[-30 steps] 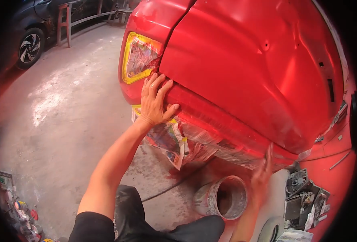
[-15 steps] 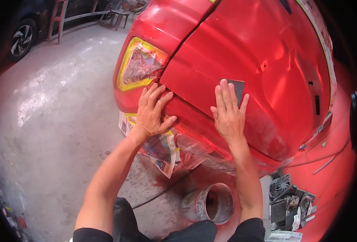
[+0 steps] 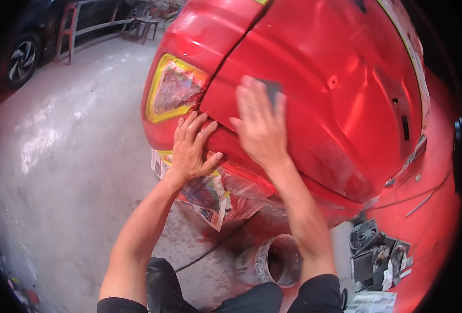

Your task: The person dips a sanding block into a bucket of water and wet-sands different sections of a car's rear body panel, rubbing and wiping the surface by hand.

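Note:
My right hand [image 3: 262,125], slightly smeared by motion, lies over a dark grey sheet of sandpaper [image 3: 274,89] on the red car hood [image 3: 304,68]. The fingers are stretched out along the sheet, which shows past their right side; the rest of it is hidden beneath the hand. My left hand [image 3: 190,151] rests with spread fingers on the red front bumper [image 3: 228,141], close to the gap below the hood. Beside it is a headlight opening [image 3: 178,88] covered with newspaper and framed in yellow masking tape.
Newspaper masking [image 3: 207,195] hangs under the bumper. A smeared bucket [image 3: 262,263] stands on the floor before my knees. Dark car parts [image 3: 374,255] lie in a heap to the right. At the back left are a stand [image 3: 72,31] and a dark car's wheel [image 3: 24,58].
My right hand has slid left and farther up the hood, and the sandpaper has moved with it. My left hand stays on the bumper. The view has shifted slightly.

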The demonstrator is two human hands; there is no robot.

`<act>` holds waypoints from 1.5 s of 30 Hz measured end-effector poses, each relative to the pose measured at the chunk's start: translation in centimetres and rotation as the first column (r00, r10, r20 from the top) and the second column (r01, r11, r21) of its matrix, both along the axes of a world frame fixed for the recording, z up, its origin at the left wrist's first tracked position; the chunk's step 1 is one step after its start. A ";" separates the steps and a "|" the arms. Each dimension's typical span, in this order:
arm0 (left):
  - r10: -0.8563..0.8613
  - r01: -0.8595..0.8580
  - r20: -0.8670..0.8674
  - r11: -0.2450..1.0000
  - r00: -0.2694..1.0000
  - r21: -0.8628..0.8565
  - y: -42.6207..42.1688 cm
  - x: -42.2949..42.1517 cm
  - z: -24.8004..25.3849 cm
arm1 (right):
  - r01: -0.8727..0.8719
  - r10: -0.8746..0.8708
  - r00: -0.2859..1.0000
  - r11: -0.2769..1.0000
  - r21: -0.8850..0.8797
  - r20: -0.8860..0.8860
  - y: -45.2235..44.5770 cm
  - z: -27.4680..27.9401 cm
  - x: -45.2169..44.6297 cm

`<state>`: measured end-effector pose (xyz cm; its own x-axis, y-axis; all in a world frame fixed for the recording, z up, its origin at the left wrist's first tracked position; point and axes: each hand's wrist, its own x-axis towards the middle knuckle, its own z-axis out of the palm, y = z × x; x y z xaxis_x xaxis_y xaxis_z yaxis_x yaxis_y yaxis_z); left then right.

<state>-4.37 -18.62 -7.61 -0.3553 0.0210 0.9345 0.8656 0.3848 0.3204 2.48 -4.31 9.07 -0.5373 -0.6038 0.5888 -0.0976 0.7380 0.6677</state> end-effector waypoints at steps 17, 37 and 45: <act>-0.017 0.017 0.021 1.000 1.000 -0.025 0.0 0.6 0.3 | 0.027 -0.048 0.994 0.979 0.203 0.101 -1.0 -0.4 -1.3; -0.055 0.055 0.047 0.998 0.997 -0.009 -0.4 0.4 0.0 | 0.108 -0.128 0.990 0.951 0.291 0.050 -1.6 0.6 -1.8; -0.072 0.072 0.045 0.997 0.996 -0.007 -0.5 0.2 -0.2 | 0.090 -0.147 0.972 0.953 0.290 0.183 -1.3 0.3 -0.8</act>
<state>-4.18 -19.15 -7.78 -0.3941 0.0556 0.9174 0.8760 0.3248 0.3566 1.68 -5.59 9.35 -0.7039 -0.6527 0.2802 -0.1733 0.5404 0.8234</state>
